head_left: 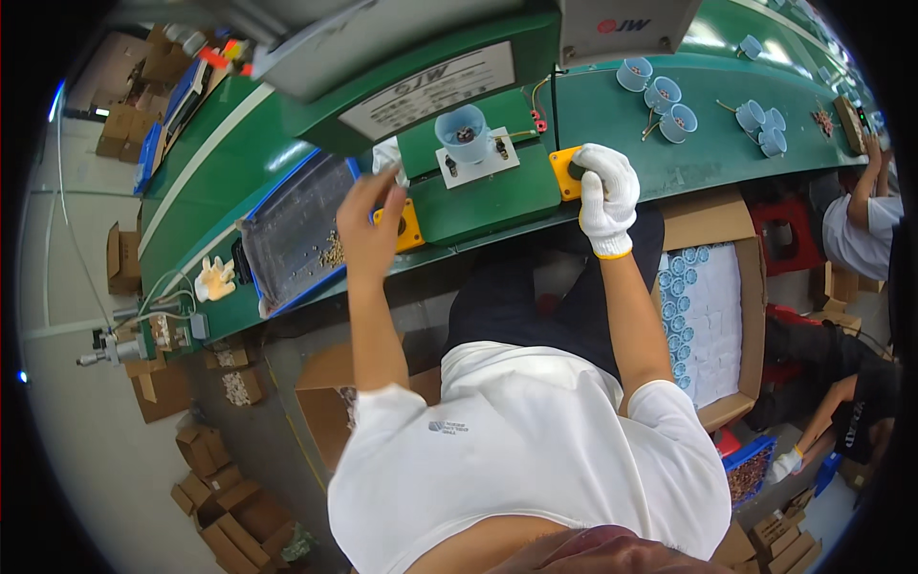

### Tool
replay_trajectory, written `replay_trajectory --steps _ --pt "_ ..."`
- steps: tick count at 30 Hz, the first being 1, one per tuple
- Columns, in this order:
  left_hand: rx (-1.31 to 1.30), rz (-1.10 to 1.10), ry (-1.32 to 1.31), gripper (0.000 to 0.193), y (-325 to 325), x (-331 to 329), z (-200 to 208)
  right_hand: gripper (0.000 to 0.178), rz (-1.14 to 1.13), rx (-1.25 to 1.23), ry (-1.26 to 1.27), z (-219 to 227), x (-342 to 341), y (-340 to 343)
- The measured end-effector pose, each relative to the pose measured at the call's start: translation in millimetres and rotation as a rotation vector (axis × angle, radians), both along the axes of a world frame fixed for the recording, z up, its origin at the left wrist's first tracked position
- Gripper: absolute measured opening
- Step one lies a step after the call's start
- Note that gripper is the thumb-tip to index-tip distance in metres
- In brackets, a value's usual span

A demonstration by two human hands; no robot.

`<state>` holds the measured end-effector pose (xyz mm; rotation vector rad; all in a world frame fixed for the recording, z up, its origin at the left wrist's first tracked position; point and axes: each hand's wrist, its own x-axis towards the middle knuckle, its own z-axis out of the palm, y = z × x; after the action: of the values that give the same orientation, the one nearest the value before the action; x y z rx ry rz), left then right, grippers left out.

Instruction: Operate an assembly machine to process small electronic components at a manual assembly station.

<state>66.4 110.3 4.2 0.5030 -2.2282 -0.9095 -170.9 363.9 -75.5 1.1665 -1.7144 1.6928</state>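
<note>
Working the two yellow button boxes, judged to be the step in hand, calls for both hands well clear of the blue cup (463, 136), which stands on a white plate (476, 169) with something dark inside. The cup should sit square, and the wire (522, 133) on its right should lie loose, before any press; even pressure from both sides is advised.

Right hand (609, 196), gloved: right of the cup, fingers curled at the right button box (558, 173), forearm extended forward; no held object visible, and whether the button is down cannot be told. Left hand (369, 222), bare: below and left of the cup, beside the left button box (411, 230), forearm nearly straight ahead; blurred, so contact and grip cannot be told.
</note>
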Motion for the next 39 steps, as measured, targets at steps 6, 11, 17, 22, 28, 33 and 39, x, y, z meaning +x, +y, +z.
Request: replay_trajectory --steps 6,11,17,22,28,33,39 --pt "-0.302 0.236 0.026 0.020 15 65 -62 0.012 -0.047 0.072 0.169 21 -2 -12" --pt "-0.699 0.009 -0.095 0.015 -8 42 -19 0.006 -0.093 0.164 0.195 23 -3 -13" --pt "-0.184 0.078 -0.077 0.014 -58 64 -49 0.042 -0.025 0.040 0.103 -20 0 8" --pt "-0.300 0.252 -0.329 0.021 -67 66 -67 0.045 -0.052 0.059 0.057 -16 6 8" --pt "-0.092 0.182 -0.421 0.021 -78 62 -68 0.039 -0.031 0.042 -0.015 -17 5 8" --pt "-0.134 0.134 -0.416 0.022 -85 63 -70 0.034 -0.017 0.041 -0.101 -11 6 9" --pt "-0.149 0.148 -0.421 0.020 -82 64 -72 0.034 -0.072 0.212 -0.202 39 24 -2"
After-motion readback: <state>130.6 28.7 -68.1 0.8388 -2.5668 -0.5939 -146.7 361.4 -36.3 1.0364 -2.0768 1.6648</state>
